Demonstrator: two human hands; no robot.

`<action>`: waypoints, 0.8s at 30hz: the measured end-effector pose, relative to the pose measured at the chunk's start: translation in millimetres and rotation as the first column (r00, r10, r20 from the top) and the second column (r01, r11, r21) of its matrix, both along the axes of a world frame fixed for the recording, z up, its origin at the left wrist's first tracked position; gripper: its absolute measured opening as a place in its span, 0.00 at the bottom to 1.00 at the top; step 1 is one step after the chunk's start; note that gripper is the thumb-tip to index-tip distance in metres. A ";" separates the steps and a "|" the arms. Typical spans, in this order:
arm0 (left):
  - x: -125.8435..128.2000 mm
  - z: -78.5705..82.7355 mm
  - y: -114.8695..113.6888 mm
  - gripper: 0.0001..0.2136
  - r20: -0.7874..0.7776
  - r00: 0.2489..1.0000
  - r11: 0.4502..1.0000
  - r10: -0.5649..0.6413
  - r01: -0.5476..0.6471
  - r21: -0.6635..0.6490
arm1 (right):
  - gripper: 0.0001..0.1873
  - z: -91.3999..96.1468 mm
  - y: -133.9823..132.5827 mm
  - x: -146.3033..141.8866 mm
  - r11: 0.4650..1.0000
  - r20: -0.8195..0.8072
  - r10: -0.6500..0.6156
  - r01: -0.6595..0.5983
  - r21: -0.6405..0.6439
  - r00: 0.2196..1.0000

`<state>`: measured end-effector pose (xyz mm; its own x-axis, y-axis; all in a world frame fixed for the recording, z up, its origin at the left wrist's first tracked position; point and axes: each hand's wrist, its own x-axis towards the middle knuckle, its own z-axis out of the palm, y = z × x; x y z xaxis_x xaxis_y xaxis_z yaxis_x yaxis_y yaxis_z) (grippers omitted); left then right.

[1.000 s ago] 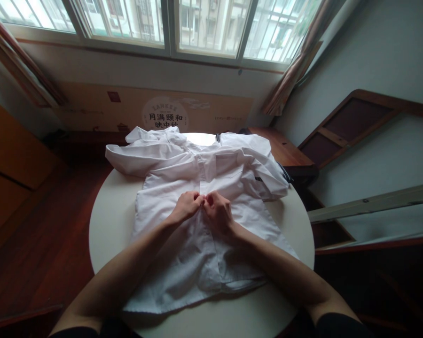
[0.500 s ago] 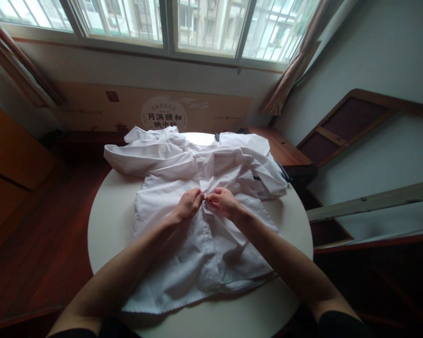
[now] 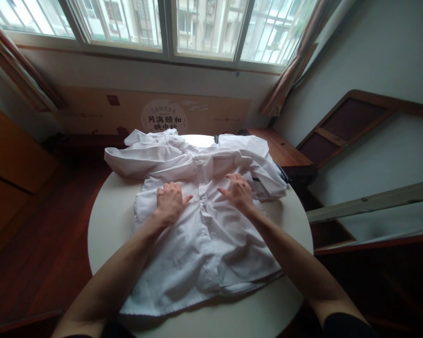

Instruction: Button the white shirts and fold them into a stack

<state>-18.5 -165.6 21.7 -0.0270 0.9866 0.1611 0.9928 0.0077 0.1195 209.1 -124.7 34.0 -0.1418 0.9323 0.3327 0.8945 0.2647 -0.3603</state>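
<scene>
White and creased, the shirt (image 3: 172, 263) lies front up on the round table (image 3: 107, 225), its top toward the window (image 3: 204, 28), as I watch from afar. I have the left hand (image 3: 170, 202) and the right hand (image 3: 238, 191) both released, fingers loosely parted, one over each side of the button placket (image 3: 205, 227) (whether the palms press down, I cannot tell from my end).

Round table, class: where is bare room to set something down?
The round table is bare between its edge and the white shirt, on the left, right and near sides. The middle is crowded: shirt, left hand, right hand.
</scene>
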 end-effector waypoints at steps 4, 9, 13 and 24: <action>-12.3 3.1 4.5 0.23 -0.095 0.996 0.985 -0.004 -0.012 -0.170 | 0.19 -11.4 1.3 14.1 0.996 0.350 0.064 -0.036 -0.087 0.935; -17.8 -5.1 6.9 0.14 -0.102 0.975 0.966 -0.197 0.175 -0.190 | 0.06 -33.5 3.9 16.9 0.991 0.426 0.132 -0.125 -0.044 0.895; -20.2 1.5 10.0 0.13 -0.131 0.974 0.981 -0.185 0.176 -0.076 | 0.10 -31.7 7.7 17.6 0.992 0.326 0.045 -0.080 0.093 0.944; -26.5 19.7 48.3 0.11 -0.121 0.985 0.978 -0.124 0.142 0.155 | 0.13 -11.8 35.5 0.6 0.988 0.330 -0.042 -0.009 0.154 0.943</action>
